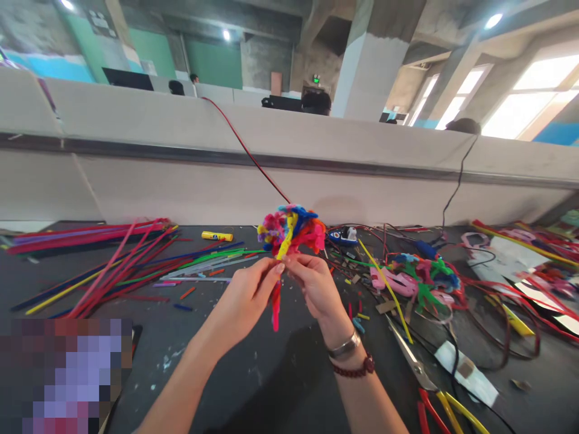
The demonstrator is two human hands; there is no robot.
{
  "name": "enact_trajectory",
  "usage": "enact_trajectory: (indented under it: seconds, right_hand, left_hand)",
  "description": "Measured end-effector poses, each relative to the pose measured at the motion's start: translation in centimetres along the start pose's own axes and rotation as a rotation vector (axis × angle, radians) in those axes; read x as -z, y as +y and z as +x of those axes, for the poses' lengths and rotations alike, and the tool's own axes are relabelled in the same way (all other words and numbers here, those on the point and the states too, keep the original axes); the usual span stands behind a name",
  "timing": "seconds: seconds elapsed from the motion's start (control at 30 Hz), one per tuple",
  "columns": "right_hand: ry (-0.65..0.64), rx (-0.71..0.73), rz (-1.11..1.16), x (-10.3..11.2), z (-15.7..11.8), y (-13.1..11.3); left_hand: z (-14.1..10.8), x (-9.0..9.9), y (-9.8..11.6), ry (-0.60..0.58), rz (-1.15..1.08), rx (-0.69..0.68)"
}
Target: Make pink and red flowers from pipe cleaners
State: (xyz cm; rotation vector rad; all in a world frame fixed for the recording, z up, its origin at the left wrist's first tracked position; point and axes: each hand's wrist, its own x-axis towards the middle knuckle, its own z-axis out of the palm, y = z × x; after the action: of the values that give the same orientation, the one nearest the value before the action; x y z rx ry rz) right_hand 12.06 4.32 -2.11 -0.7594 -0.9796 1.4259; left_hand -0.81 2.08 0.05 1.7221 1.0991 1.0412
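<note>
A bunch of fuzzy pipe-cleaner shapes [307, 229] in pink, blue, red and yellow is held up over the middle of the dark table. My left hand [253, 289] pinches its stem from the left, just under the colourful top. From the right, my right hand [315, 283] closes its fingers at the same spot, its fingertips near those of the left. A red and pink stem end [275, 307] hangs below the fingers. The exact grip of the fingertips is partly hidden.
Loose pipe cleaners [113, 259] spread over the left. Scissors [418, 367] lie at the right, near a yellow pipe cleaner [386, 283], a pink tool [393, 282] and cables. A yellow tube [217, 236] lies near the white partition [181, 187]. People's heads show behind it.
</note>
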Motion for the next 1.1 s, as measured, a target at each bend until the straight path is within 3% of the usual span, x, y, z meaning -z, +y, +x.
enact_trajectory:
  seconds: [0.07,0.17,0.23,0.37,0.47,0.63,0.77,0.83,0.97,1.03,1.1]
  right_hand:
    - [0.014,-0.009,-0.051,0.0,0.1,0.4]
    - [0.0,-0.012,-0.044,-0.4,0.1,0.5]
    - [-0.049,-0.038,0.006,-0.5,0.0,0.3]
    - [-0.129,-0.06,0.174,-0.2,0.1,0.2]
    - [-0.124,-0.064,0.219,0.1,0.2,0.4]
    - [-0.122,-0.071,0.203,-0.1,0.1,0.6]
    - [-0.228,-0.018,0.151,-0.4,-0.1,0.1]
    - [-0.194,0.018,0.087,-0.4,-0.2,-0.1]
    - [0.009,0.075,-0.058,-0.3,-0.3,-0.6]
    - [0.024,0.094,-0.124,-0.3,-0.4,-0.8]
    - [-0.018,0.086,-0.127,-0.2,-0.3,-0.7]
  left_hand:
    - [-0.2,0.2,0.2,0.036,0.205,-0.031]
    - [-0.3,0.3,0.3,0.044,0.225,-0.011]
    - [-0.2,0.3,0.1,0.006,0.045,0.011]
    - [0.0,0.3,0.0,-0.249,-0.68,0.163]
    - [0.1,0.3,0.0,-0.35,-1.121,0.266]
    - [0.2,0.4,-0.4,-0.406,-1.291,0.297]
    - [0.2,0.7,-0.7,-0.418,-1.072,0.229]
    - [0.0,0.9,-0.4,-0.293,-0.74,0.176]
    - [-0.7,0.5,0.9,0.076,0.092,0.005]
    - [-0.9,0.1,1.4,0.16,0.315,-0.05]
    - [-1.0,-0.4,1.6,0.17,0.322,-0.074]
